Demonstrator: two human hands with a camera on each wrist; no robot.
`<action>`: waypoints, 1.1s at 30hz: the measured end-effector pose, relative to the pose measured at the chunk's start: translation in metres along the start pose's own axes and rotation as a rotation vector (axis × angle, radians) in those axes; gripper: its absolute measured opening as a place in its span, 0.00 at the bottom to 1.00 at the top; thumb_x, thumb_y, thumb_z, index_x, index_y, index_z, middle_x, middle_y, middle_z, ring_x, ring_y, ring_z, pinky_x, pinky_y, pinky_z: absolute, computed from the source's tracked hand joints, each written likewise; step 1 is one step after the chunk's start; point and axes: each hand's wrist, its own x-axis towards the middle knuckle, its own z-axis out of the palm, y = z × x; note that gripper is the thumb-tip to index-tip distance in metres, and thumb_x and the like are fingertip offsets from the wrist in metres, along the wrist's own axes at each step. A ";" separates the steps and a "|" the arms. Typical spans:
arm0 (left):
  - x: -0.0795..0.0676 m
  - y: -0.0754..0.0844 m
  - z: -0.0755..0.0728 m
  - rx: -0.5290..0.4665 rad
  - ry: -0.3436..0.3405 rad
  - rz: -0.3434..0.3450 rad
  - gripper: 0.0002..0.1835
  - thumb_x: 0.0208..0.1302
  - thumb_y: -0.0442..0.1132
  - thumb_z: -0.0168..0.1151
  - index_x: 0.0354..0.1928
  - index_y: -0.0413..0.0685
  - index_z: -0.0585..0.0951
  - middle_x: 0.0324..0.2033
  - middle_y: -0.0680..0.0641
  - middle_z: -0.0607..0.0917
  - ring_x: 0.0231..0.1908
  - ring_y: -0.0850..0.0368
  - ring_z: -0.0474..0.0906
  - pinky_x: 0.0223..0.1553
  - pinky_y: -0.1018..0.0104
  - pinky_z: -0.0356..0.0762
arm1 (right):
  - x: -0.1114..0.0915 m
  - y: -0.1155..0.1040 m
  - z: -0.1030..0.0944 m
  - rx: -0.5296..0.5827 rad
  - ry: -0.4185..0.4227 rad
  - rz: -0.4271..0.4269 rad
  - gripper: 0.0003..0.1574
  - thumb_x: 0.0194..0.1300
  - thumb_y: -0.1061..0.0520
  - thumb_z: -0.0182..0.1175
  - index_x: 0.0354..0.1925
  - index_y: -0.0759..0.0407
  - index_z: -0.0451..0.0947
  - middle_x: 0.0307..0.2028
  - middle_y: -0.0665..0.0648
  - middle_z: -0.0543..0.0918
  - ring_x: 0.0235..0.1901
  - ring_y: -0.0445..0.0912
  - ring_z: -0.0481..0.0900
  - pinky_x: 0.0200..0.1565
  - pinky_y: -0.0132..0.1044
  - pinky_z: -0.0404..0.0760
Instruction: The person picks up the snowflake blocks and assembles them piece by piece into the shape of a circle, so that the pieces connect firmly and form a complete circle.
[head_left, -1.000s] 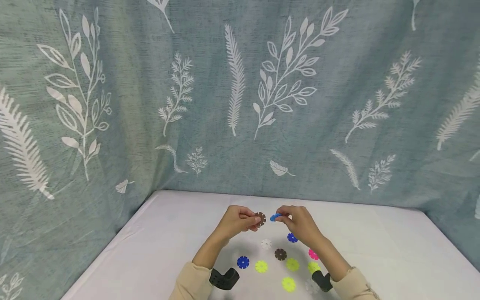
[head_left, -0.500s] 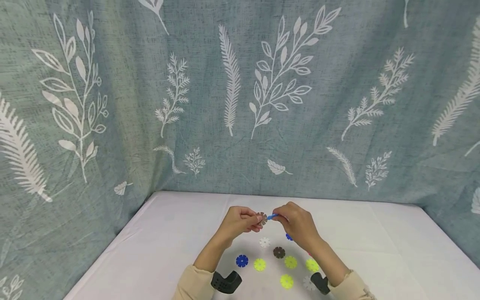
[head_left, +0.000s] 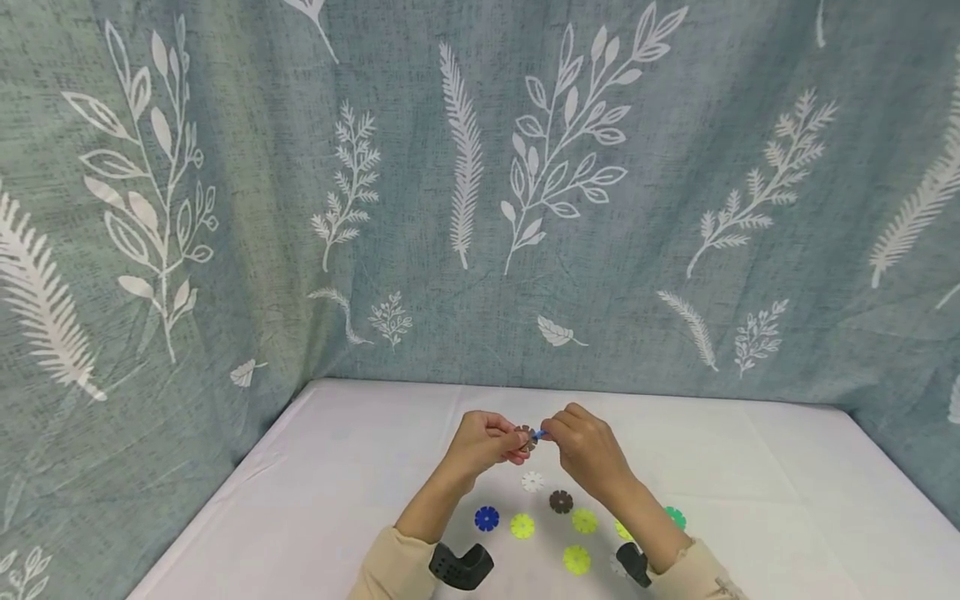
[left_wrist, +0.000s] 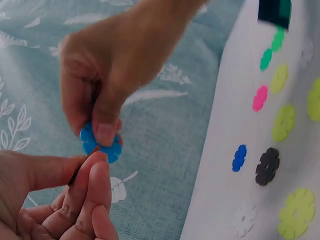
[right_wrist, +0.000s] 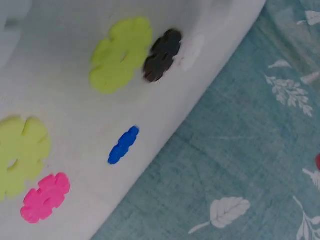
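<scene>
My left hand (head_left: 480, 446) pinches a brown notched disc (head_left: 527, 432) above the white table. In the left wrist view that disc is nearly edge-on between thumb and fingers. Facing it, my right hand (head_left: 588, 450) pinches a light blue notched disc (left_wrist: 113, 151) between thumb and fingers. The two discs meet at their rims; fingertips hide whether their notches interlock. In the right wrist view neither held disc shows.
On the white table (head_left: 360, 467) lie flat discs: dark blue (head_left: 487, 518), white (head_left: 532, 482), dark brown (head_left: 561, 502), green (head_left: 676, 517), pink (right_wrist: 46, 198) and several yellow ones (head_left: 577, 560). A patterned curtain (head_left: 420, 208) hangs behind.
My right hand has moved left, bringing the light blue disc from a gap away up to the brown disc's rim. The left hand stays nearly in place. A green disc now shows beside the right forearm.
</scene>
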 end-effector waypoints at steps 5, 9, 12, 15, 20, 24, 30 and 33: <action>0.001 0.000 0.001 0.018 0.010 -0.068 0.07 0.58 0.32 0.59 0.30 0.31 0.78 0.25 0.41 0.86 0.22 0.63 0.81 0.29 0.69 0.79 | 0.000 0.000 0.002 0.051 0.013 -0.004 0.15 0.36 0.72 0.71 0.22 0.59 0.78 0.21 0.50 0.81 0.24 0.40 0.73 0.28 0.27 0.75; 0.002 0.000 0.002 -0.006 -0.010 -0.064 0.07 0.58 0.32 0.59 0.30 0.31 0.78 0.24 0.42 0.86 0.21 0.64 0.80 0.28 0.71 0.78 | 0.000 0.001 0.000 0.095 0.036 0.001 0.16 0.35 0.74 0.70 0.22 0.60 0.78 0.21 0.50 0.81 0.24 0.40 0.72 0.28 0.27 0.74; 0.003 -0.002 0.001 0.016 -0.020 -0.065 0.08 0.59 0.33 0.59 0.31 0.32 0.78 0.25 0.42 0.86 0.23 0.63 0.81 0.29 0.70 0.78 | -0.001 0.003 0.000 0.093 0.003 -0.011 0.14 0.38 0.71 0.70 0.24 0.59 0.77 0.22 0.49 0.80 0.25 0.39 0.72 0.28 0.27 0.74; 0.002 -0.009 -0.003 0.043 -0.026 -0.071 0.10 0.60 0.36 0.59 0.32 0.32 0.78 0.26 0.42 0.86 0.24 0.62 0.82 0.29 0.70 0.77 | -0.003 0.005 0.002 0.153 -0.071 0.021 0.13 0.43 0.68 0.69 0.28 0.57 0.77 0.24 0.48 0.80 0.27 0.38 0.71 0.29 0.26 0.73; 0.001 -0.018 -0.006 0.274 0.010 0.095 0.13 0.61 0.39 0.60 0.37 0.33 0.81 0.29 0.41 0.86 0.30 0.53 0.84 0.33 0.62 0.79 | -0.006 0.008 0.005 0.342 -0.176 0.132 0.15 0.48 0.71 0.65 0.34 0.58 0.75 0.28 0.50 0.79 0.29 0.38 0.71 0.30 0.26 0.73; 0.001 -0.020 -0.003 0.595 0.116 0.349 0.14 0.59 0.40 0.62 0.43 0.39 0.82 0.37 0.43 0.86 0.39 0.51 0.83 0.40 0.58 0.78 | -0.006 0.006 0.007 0.360 -0.235 0.164 0.17 0.49 0.72 0.64 0.36 0.61 0.70 0.29 0.51 0.76 0.29 0.39 0.73 0.31 0.27 0.75; 0.003 -0.018 -0.003 0.721 0.085 0.447 0.04 0.53 0.38 0.66 0.31 0.45 0.84 0.24 0.51 0.85 0.23 0.65 0.76 0.26 0.73 0.72 | 0.000 -0.002 0.008 0.357 -0.269 0.155 0.19 0.51 0.73 0.62 0.35 0.59 0.65 0.28 0.50 0.72 0.29 0.39 0.69 0.31 0.27 0.73; 0.001 -0.019 -0.005 0.761 0.109 0.427 0.04 0.55 0.39 0.65 0.25 0.49 0.82 0.20 0.54 0.83 0.20 0.69 0.69 0.21 0.76 0.65 | 0.000 -0.003 0.010 0.345 -0.284 0.210 0.19 0.51 0.74 0.62 0.36 0.59 0.68 0.31 0.51 0.76 0.32 0.41 0.74 0.35 0.30 0.76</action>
